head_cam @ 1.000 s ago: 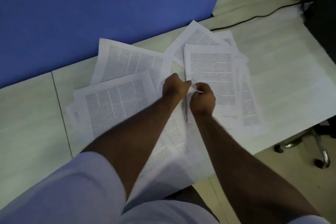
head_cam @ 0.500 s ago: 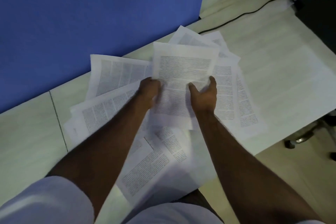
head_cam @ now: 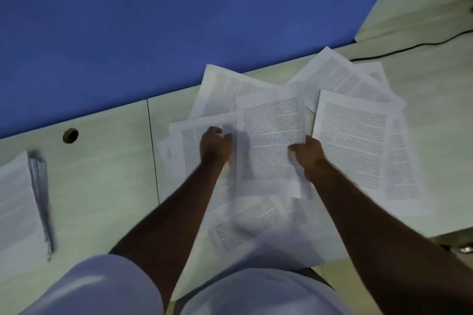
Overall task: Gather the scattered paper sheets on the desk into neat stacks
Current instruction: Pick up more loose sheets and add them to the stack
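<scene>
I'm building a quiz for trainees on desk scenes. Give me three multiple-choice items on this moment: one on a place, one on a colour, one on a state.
1. Where does the gathered stack lie?
A. at the desk's left edge
B. under the cable
C. against the partition

2. What colour is the partition behind the desk?
A. green
B. blue
C. red

3. What is the right hand doing?
A. resting flat on bare desk
B. hanging off the desk edge
C. pinching a single-column sheet

Answers:
1 A: the stack sits far left on the desk, apart from the scattered sheets.
2 B: the partition is plainly blue.
3 C: the right hand grips the sheet at its right edge, while the left hand is beside its left edge.
</scene>
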